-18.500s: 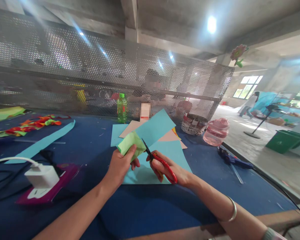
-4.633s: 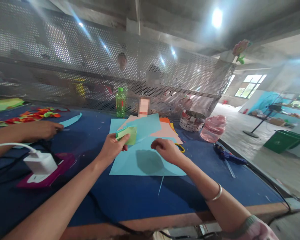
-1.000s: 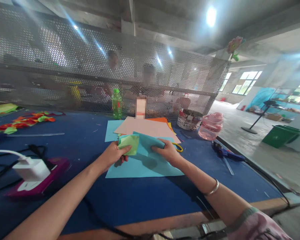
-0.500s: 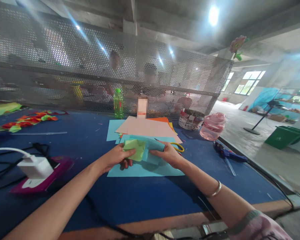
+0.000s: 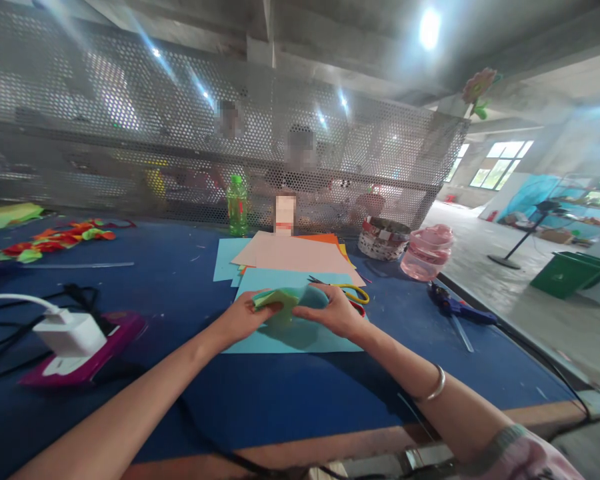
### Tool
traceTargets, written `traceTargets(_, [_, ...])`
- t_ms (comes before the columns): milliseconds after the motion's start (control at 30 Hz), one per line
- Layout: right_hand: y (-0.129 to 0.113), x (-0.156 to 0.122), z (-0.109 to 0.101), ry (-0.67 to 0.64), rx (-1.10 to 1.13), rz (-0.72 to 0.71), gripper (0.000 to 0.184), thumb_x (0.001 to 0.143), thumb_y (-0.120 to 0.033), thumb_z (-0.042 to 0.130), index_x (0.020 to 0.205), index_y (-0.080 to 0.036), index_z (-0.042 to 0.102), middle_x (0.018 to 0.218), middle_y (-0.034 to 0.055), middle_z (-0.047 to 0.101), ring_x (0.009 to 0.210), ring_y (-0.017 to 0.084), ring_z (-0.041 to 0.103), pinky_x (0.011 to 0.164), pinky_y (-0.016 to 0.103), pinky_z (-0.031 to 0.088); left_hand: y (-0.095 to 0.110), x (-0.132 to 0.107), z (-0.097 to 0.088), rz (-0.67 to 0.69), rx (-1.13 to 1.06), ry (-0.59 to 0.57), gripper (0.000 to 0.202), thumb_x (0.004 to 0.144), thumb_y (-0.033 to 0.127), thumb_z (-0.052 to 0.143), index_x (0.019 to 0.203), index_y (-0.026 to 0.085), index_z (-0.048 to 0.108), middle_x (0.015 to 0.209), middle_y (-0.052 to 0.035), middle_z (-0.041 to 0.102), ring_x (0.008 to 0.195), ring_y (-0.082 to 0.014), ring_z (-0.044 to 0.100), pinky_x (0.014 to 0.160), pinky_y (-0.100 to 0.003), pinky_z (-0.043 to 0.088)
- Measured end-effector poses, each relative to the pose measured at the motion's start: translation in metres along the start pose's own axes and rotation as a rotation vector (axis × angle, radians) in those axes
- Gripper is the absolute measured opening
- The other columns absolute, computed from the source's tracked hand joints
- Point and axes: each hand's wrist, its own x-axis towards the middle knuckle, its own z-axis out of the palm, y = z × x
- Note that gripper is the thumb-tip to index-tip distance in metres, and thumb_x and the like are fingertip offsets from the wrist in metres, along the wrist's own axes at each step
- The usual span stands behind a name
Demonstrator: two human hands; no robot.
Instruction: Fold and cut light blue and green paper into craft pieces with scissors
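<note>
1. The left hand sits just over the near part of the blue sheet, fingers closed, pinching a folded piece of green paper against the thumb.
2. The right hand is beside it above the same sheet, its fingers curled and gripping a curved blue piece that touches the green paper.
3. Together the green paper and the blue piece are held just above the middle of the blue sheet, between the two hands. The exact overlap is hard to tell behind the fingers.
4. The scissors lie on the far right part of the blue sheet, close to the right hand and untouched, with a yellow loop handle showing.
5. A pink sheet lies just beyond the blue sheet, with an orange sheet poking out behind it.
6. Right of the blue sheet stand a woven basket and a pink jar, and a glue gun lies nearer the table edge.
7. Left of the blue sheet, a white charger rests on a magenta pad, and farther off lie red and green paper strips.
8. Beyond the blue sheet stands a green bottle, in front of a mesh screen.
</note>
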Motion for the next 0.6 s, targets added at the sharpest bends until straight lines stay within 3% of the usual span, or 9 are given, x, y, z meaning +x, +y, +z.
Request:
traceTargets(67, [0.004, 0.0, 0.002, 0.053, -0.005, 0.024, 0.023, 0.074, -0.039, 0.069, 0.072, -0.016, 0.067, 0.067, -0.0002, 0.062, 0.062, 0.013, 0.053, 0.061, 0.025, 0.044, 0.002, 0.0, 0.0, 0.034, 0.045, 0.004, 0.022, 0.07, 0.038, 0.06, 0.075, 0.019, 0.069, 0.072, -0.0017, 0.069, 0.077, -0.0231, 0.062, 0.069, -0.031, 0.047])
traceTargets(167, [0.012, 0.0, 0.003, 0.06, 0.006, 0.057, 0.018, 0.075, -0.033, 0.068, 0.07, -0.016, 0.068, 0.064, -0.0012, 0.061, 0.059, 0.013, 0.052, 0.057, 0.024, 0.042, 0.002, 0.002, -0.001, 0.048, 0.046, -0.003, 0.019, 0.069, 0.035, 0.06, 0.07, 0.018, 0.068, 0.067, -0.0016, 0.068, 0.071, -0.0212, 0.061, 0.069, -0.031, 0.047])
traceTargets(300, [0.02, 0.001, 0.004, 0.035, -0.044, 0.094, 0.017, 0.076, -0.034, 0.065, 0.072, -0.018, 0.069, 0.064, -0.0017, 0.062, 0.061, 0.014, 0.056, 0.058, 0.025, 0.045, -0.003, 0.003, -0.002, 0.012, -0.124, -0.029, 0.02, 0.068, 0.034, 0.062, 0.077, 0.018, 0.072, 0.077, -0.0028, 0.073, 0.079, -0.0227, 0.064, 0.076, -0.033, 0.048])
traceTargets(367, [0.018, 0.001, 0.003, 0.052, -0.111, 0.04, 0.017, 0.077, -0.032, 0.065, 0.086, -0.019, 0.07, 0.076, -0.0001, 0.067, 0.072, 0.017, 0.061, 0.067, 0.028, 0.048, -0.004, 0.003, -0.001, -0.009, -0.189, -0.019, 0.022, 0.068, 0.035, 0.063, 0.08, 0.018, 0.072, 0.079, -0.003, 0.073, 0.08, -0.0235, 0.065, 0.077, -0.035, 0.049])
traceTargets(433, [0.012, 0.0, 0.001, 0.128, -0.208, -0.052, 0.039, 0.076, -0.029, 0.067, 0.114, -0.022, 0.062, 0.097, 0.0031, 0.068, 0.087, 0.019, 0.062, 0.078, 0.031, 0.05, -0.004, 0.002, 0.0, -0.019, -0.217, -0.001, 0.021, 0.068, 0.034, 0.064, 0.08, 0.018, 0.071, 0.079, -0.0032, 0.073, 0.08, -0.0236, 0.065, 0.078, -0.036, 0.049])
traceTargets(500, [0.002, -0.002, 0.0, 0.231, -0.365, -0.155, 0.062, 0.076, -0.026, 0.067, 0.134, -0.024, 0.045, 0.116, 0.0073, 0.061, 0.104, 0.021, 0.058, 0.087, 0.035, 0.048, -0.004, 0.002, 0.002, -0.022, -0.229, 0.017, 0.021, 0.067, 0.034, 0.065, 0.079, 0.017, 0.069, 0.078, -0.0032, 0.072, 0.079, -0.023, 0.064, 0.077, -0.035, 0.048])
traceTargets(600, [-0.014, -0.006, 0.003, 0.234, -0.695, -0.313, 0.061, 0.084, -0.02, 0.059, 0.141, -0.024, 0.036, 0.131, 0.0105, 0.052, 0.122, 0.025, 0.046, 0.101, 0.041, 0.038, -0.006, 0.004, 0.005, -0.009, -0.211, 0.033, 0.02, 0.068, 0.033, 0.064, 0.079, 0.017, 0.065, 0.073, -0.0017, 0.068, 0.072, -0.0204, 0.062, 0.072, -0.033, 0.047])
